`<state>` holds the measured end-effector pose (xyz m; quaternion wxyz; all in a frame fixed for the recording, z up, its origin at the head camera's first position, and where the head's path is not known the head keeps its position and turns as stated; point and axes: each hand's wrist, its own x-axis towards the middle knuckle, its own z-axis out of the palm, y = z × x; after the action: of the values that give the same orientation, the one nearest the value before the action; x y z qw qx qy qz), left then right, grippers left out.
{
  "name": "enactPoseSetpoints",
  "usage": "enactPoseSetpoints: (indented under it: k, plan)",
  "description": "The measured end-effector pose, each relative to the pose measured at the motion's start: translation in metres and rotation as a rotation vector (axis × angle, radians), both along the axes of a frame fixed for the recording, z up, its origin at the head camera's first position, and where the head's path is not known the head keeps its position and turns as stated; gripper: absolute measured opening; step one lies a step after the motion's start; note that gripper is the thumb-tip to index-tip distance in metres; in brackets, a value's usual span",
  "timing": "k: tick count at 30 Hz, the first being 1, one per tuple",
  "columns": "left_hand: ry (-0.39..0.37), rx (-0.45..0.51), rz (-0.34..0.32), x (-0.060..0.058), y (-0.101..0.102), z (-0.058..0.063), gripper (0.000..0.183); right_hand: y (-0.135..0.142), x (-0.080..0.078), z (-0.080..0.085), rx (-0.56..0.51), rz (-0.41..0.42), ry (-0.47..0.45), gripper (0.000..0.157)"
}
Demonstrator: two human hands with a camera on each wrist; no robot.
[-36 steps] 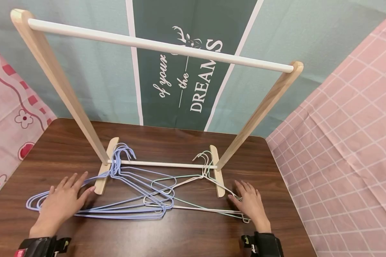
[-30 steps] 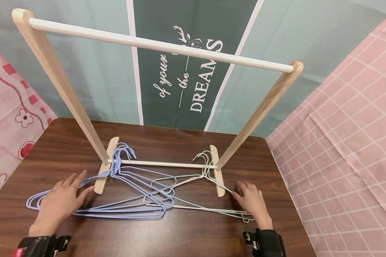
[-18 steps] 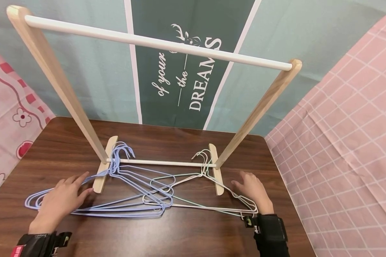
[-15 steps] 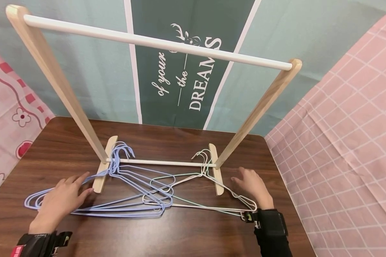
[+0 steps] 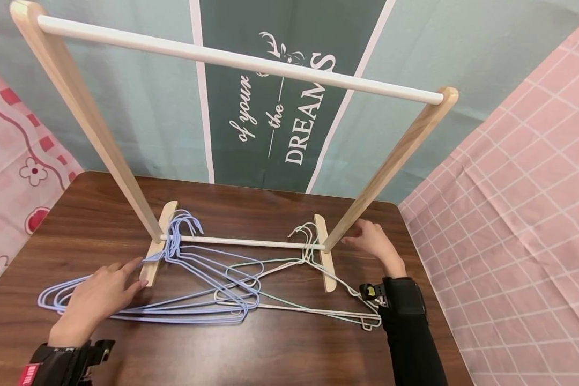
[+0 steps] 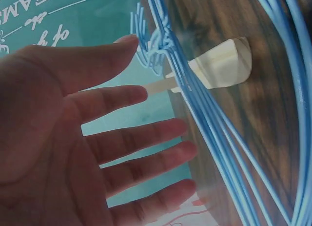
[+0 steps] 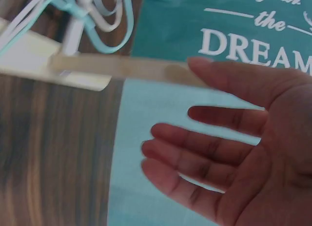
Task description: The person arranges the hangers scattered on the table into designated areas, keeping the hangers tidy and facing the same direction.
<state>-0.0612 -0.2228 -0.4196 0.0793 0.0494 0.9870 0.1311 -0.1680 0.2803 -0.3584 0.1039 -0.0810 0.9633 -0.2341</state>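
A bundle of blue hangers [image 5: 172, 245] lies over the left foot of a small garment rack. My left hand [image 5: 101, 292] is over their left part, fingers spread; the left wrist view has these fingers [image 6: 146, 133] apart from the blue wires [image 6: 202, 106], palm bare. White and pale green hangers [image 5: 307, 252] lie at the rack's right foot. Beside the right wooden post [image 5: 391, 171], low down, is my right hand [image 5: 372, 241]. In the right wrist view its fingers are loosely bent, nothing in the palm, with the thumb overlapping the post [image 7: 146, 70].
The rack's white top rod [image 5: 241, 60] spans high above the brown table [image 5: 231, 359]. A lower rod [image 5: 251, 243] joins both feet. Behind hangs a green printed cloth [image 5: 260, 123]; pink cloths [image 5: 526, 214] stand at both sides.
My right hand has moved forward from the right end of the white hangers to the right post. My left hand has shifted slightly right, its fingers now nearer the rack's left foot.
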Motion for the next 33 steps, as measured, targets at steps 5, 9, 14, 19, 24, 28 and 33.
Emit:
enactPoseSetpoints:
  k: [5,9,14,19,24,28,33]
  plan:
    - [-0.028,0.013,0.002,-0.002,0.004,0.006,0.056,-0.009,-0.011,0.009,-0.041,-0.064,-0.051,0.031]
    - [-0.031,0.016,-0.008,-0.002,0.008,0.008,0.055,-0.01,-0.016,0.011,-0.109,-0.09,-0.11,0.039]
    - [-0.027,0.033,-0.042,-0.003,0.012,0.011,0.05,-0.011,-0.019,0.012,-0.148,-0.088,-0.126,0.046]
    - [-0.073,0.048,-0.06,-0.008,0.014,0.014,0.049,-0.012,-0.023,0.013,-0.171,-0.084,-0.128,0.042]
    - [-0.041,0.043,-0.072,-0.015,0.014,0.015,0.04,-0.012,-0.025,0.014,-0.172,-0.108,-0.14,0.034]
    - [0.009,0.056,-0.084,-0.021,0.014,0.016,0.029,-0.013,-0.027,0.015,-0.158,-0.109,-0.132,0.024]
    - [0.045,0.069,-0.112,-0.03,0.011,0.015,0.022,-0.015,-0.028,0.016,-0.151,-0.1,-0.134,0.023]
